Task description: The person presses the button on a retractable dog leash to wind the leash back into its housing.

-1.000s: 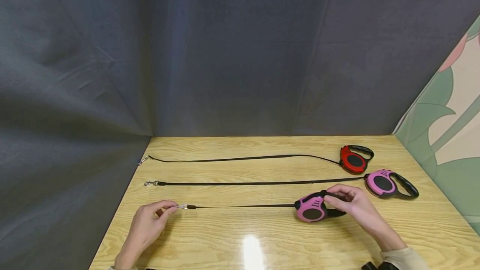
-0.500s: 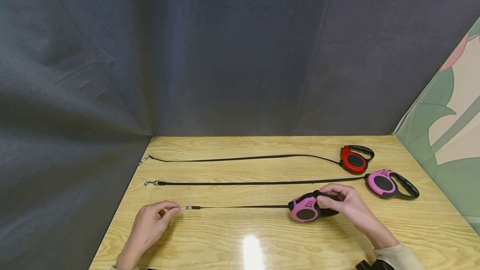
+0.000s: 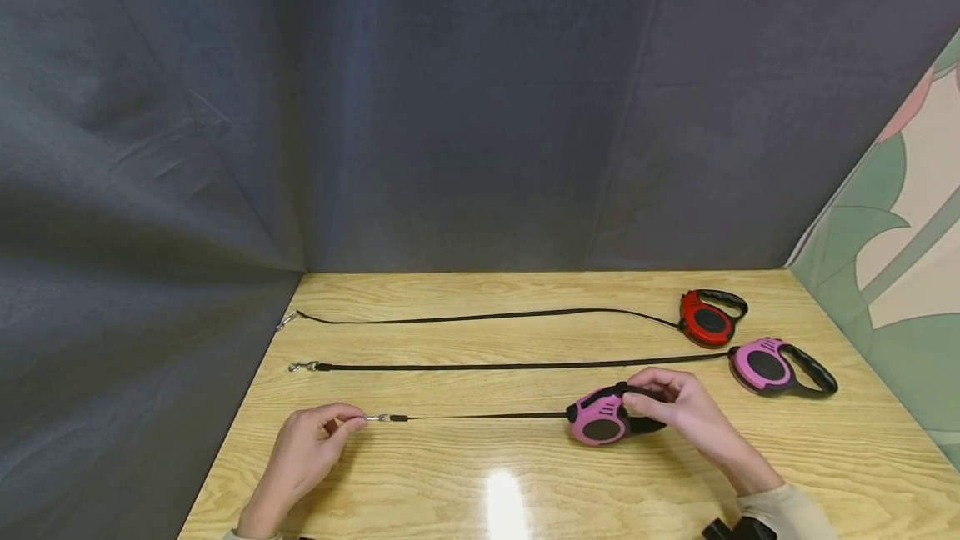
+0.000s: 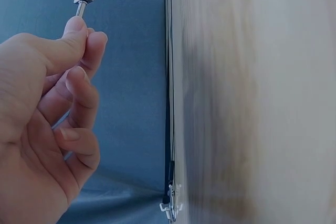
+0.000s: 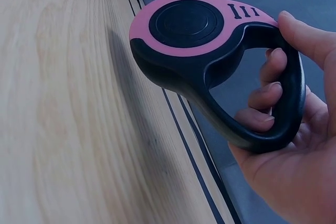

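One cord (image 3: 536,415) runs straight, seemingly because left fingers (image 4: 97,45) pinch its clip (image 3: 381,417) while right fingers (image 5: 265,95) curl round the reel handle (image 5: 290,106).

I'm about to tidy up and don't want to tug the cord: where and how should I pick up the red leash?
I'd grip its black loop handle from above and the right: the loop is open, and the cord leaves the red casing on the left. A pink leash lies nearer, so probably reach over it.

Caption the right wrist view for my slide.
Right hand grips the black looped handle of a pink-and-black plastic retractable leash over a light wood-grain table.
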`<control>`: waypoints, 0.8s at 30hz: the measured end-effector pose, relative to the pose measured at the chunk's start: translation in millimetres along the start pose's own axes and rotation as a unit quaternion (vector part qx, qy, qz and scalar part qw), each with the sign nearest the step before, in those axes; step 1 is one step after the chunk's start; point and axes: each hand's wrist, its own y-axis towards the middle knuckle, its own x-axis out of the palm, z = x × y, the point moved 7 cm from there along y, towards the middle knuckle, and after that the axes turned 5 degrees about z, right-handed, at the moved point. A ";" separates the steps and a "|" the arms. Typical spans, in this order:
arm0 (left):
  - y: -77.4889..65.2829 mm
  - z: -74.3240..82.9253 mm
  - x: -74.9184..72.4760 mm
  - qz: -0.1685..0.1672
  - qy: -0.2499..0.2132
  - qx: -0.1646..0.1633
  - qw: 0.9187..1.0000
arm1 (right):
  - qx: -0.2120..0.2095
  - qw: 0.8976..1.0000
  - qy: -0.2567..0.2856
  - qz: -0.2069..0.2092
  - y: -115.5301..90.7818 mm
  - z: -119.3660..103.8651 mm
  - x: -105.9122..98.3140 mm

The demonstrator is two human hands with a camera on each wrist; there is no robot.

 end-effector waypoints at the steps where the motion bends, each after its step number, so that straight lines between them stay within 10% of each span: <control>1: 0.0 0.6 0.4 0.001 0.000 0.004 1.000 | 0.001 1.000 0.000 0.000 0.3 0.2 0.6; 24: -1.0 5.9 5.0 -0.004 -0.007 0.025 1.000 | -0.012 1.000 0.022 -0.016 1.3 0.3 7.2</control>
